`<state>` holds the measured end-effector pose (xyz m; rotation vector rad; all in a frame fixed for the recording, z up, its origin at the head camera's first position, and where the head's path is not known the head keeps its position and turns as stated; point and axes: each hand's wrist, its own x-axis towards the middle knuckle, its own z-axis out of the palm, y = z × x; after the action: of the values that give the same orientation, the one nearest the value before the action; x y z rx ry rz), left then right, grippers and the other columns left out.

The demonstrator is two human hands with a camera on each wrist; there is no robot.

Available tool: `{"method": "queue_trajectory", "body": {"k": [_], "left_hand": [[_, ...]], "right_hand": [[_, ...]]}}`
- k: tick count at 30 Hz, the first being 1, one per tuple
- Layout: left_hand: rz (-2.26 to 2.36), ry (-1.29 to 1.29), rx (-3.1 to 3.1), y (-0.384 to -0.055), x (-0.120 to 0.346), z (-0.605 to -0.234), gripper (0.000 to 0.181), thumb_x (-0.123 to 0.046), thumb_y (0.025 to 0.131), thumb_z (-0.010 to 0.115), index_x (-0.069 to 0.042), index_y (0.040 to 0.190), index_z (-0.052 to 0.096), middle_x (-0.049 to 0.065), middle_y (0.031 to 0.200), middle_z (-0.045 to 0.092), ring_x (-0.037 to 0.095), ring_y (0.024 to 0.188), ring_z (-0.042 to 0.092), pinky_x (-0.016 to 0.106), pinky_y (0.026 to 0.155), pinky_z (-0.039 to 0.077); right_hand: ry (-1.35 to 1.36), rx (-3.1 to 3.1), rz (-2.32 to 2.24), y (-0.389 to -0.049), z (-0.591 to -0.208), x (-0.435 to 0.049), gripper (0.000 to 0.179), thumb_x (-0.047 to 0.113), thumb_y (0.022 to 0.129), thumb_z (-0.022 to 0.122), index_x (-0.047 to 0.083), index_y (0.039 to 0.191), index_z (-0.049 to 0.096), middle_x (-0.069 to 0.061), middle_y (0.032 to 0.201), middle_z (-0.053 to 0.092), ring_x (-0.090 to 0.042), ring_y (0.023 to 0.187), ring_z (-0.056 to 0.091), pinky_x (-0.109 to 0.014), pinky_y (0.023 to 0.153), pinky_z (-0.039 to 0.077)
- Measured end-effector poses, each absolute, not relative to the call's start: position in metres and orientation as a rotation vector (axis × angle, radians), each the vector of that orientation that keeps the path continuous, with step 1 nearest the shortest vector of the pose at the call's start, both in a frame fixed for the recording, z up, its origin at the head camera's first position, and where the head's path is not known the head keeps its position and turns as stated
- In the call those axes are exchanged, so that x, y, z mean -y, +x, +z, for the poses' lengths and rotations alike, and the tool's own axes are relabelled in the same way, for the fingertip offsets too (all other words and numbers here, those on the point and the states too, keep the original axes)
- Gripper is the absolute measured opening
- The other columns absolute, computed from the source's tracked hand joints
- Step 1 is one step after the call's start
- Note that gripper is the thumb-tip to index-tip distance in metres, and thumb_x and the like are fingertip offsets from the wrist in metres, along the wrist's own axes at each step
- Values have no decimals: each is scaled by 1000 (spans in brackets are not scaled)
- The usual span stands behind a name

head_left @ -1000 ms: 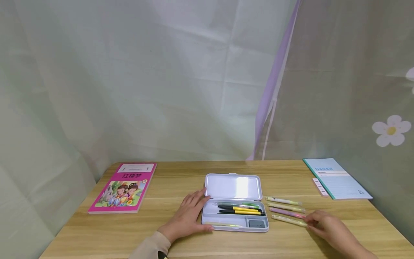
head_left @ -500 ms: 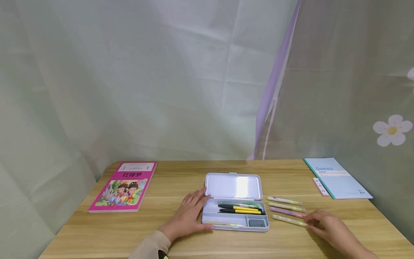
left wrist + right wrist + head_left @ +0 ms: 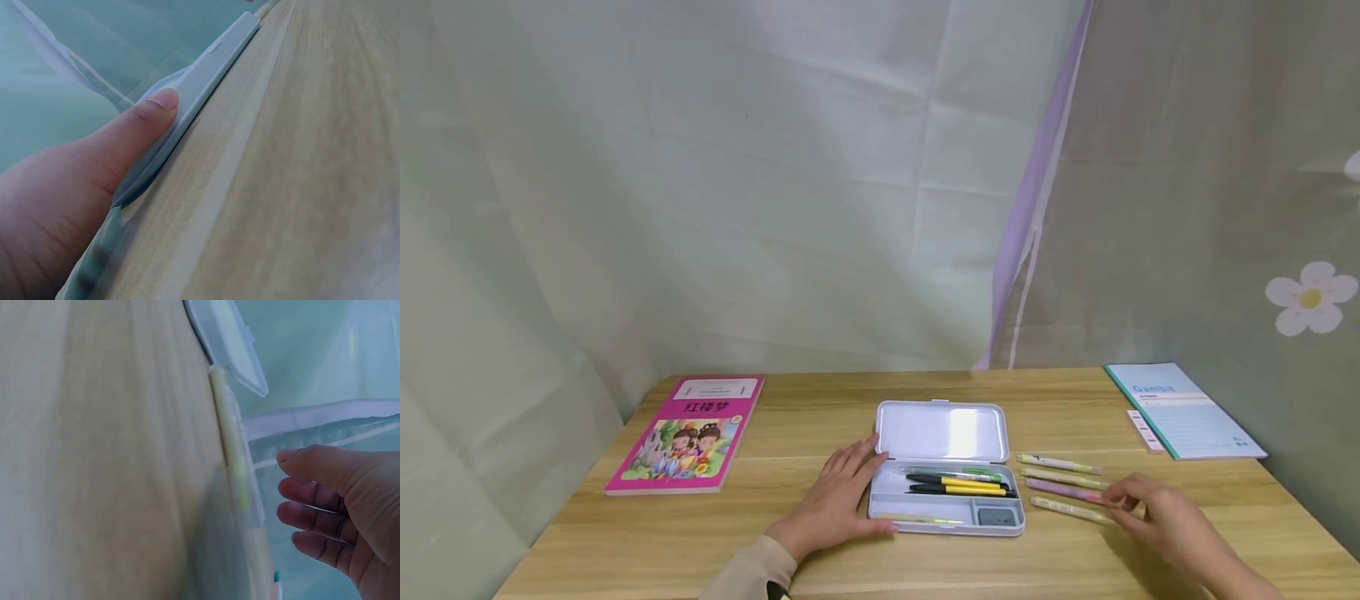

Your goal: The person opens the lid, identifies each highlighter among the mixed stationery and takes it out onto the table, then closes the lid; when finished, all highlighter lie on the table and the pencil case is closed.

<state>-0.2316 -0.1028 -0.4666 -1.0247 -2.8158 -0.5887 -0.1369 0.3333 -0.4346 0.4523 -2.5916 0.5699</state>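
Note:
An open pencil case point(image 3: 958, 504) lies with its lid point(image 3: 942, 431) tipped back. Inside are a green-tipped clear pen point(image 3: 981, 475), two yellow-and-black pens point(image 3: 958, 490), a pale yellow pen point(image 3: 917, 519) and a grey eraser point(image 3: 996, 517). My left hand point(image 3: 831, 500) rests along the case's left side, its thumb pressed on the front wall in the left wrist view. Right of the case lie a pink-purple pen point(image 3: 1060, 490) and three pale yellow ones, the nearest pale pen point(image 3: 1067, 509) lowest. Just over their right ends hovers my right hand point(image 3: 1165, 517), fingers loosely bent, no pen visible in its grasp.
A pink picture-cover book point(image 3: 688, 433) lies at the left of the wooden table point(image 3: 790, 558). At the right back are a light blue notebook point(image 3: 1187, 417) and a small pink-white strip point(image 3: 1144, 432). A pale curtain point(image 3: 812, 208) hangs behind the table.
My right hand has risen slightly from the right end of the nearest pale pen toward the pink-purple pen's end. My left hand and the case have stayed put.

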Motion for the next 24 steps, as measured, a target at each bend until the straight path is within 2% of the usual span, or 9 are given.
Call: {"method": "queue_trajectory", "body": {"k": [24], "left_hand": [[-587, -1020, 2814, -231, 102, -466, 99, -74, 72, 63, -15, 147, 38, 6, 162, 18, 33, 145, 27, 54, 118, 22]], "right_hand": [[674, 2597, 536, -154, -382, -284, 18, 10, 77, 78, 18, 90, 69, 12, 83, 63, 8, 72, 49, -17, 54, 43]]}}
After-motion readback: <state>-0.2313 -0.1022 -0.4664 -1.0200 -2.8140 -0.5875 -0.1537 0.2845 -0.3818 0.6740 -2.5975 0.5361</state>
